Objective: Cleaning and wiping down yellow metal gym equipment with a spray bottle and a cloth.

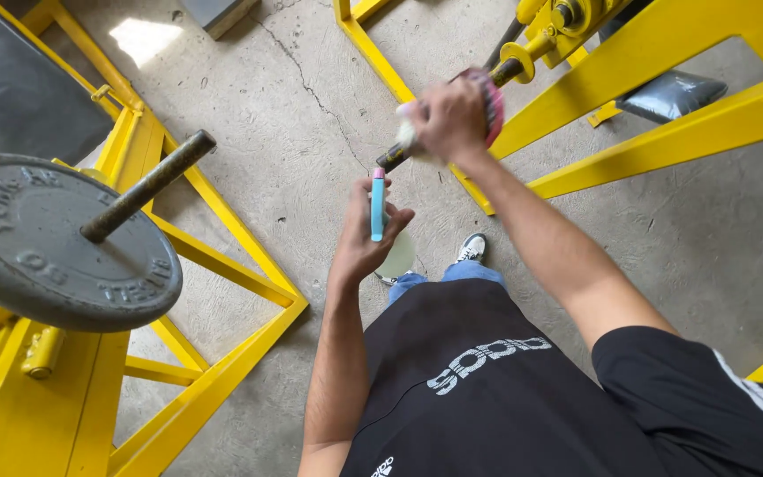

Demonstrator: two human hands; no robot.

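My right hand (450,117) presses a pink and white cloth (493,106) around a dark metal bar (392,157) that sticks out from a yellow gym machine (664,53). The cloth shows at the hand's right edge and a bit of white at its left. My left hand (366,237) is lower and closer to me, wrapped around a light blue spray bottle with a pink top (378,205) and a pale rounded body below (399,256). The two hands are apart, the left one just under the bar's free end.
A grey weight plate (55,238) sits on a dark peg (147,185) of a yellow frame (222,353) at the left. A black pad (671,95) lies by the right machine. Cracked concrete floor (293,79) lies between. My shoe (472,247) is below the bar.
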